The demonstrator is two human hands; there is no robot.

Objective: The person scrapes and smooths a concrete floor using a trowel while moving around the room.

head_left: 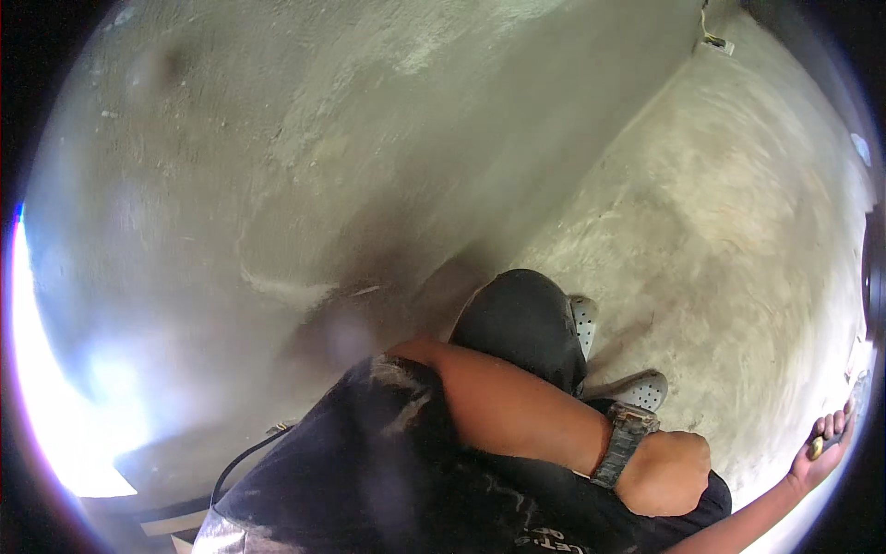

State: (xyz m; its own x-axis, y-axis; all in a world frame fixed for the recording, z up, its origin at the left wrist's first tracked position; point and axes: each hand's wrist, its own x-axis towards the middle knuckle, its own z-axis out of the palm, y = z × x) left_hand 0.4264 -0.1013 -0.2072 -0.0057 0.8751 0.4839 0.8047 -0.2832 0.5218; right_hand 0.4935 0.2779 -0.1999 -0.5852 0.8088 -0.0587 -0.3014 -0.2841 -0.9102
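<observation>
My left forearm crosses in front of my body, with a dark, dusty wristwatch (627, 445) at the wrist. Below the watch my left hand (663, 474) is curled closed against the dark cloth over my leg. Its fingers are turned away, so anything inside them is hidden. At the far right edge my right hand (824, 450) is closed around a dark-handled tool (817, 447) with a brass-coloured end. The other end of that tool blurs into the bright rim, and its kind cannot be made out.
A rough grey plastered wall (277, 138) fills the left and top, meeting the pale concrete floor (738, 212) along a slanting edge. My grey perforated clogs (648, 391) stand on the floor. A small box with wires (717, 44) is at top right. Bright light enters at left.
</observation>
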